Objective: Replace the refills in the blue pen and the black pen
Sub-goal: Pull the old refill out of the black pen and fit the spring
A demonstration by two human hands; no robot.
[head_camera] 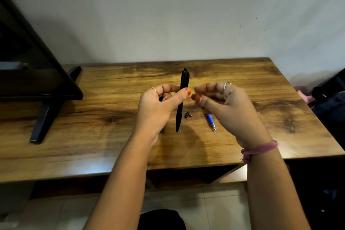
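Note:
My left hand [158,106] grips the black pen [181,106] at mid-barrel between thumb and fingers. The pen hangs nearly upright above the table, tip down, clicker end up. My right hand [224,106] hovers just right of the pen with its fingers curled and thumb pressed to the fingertips. I see nothing between them. The blue pen [210,119] lies on the table [93,117] under my right hand, so only its lower barrel and metal tip show. A small black pen part [188,114] rests on the table between the two pens.
A dark monitor with a splayed black stand [44,115] occupies the table's left side. The wall runs close behind the table. Dark and pink fabric [317,99] lies off the table's right edge. The table's front edge is near my forearms.

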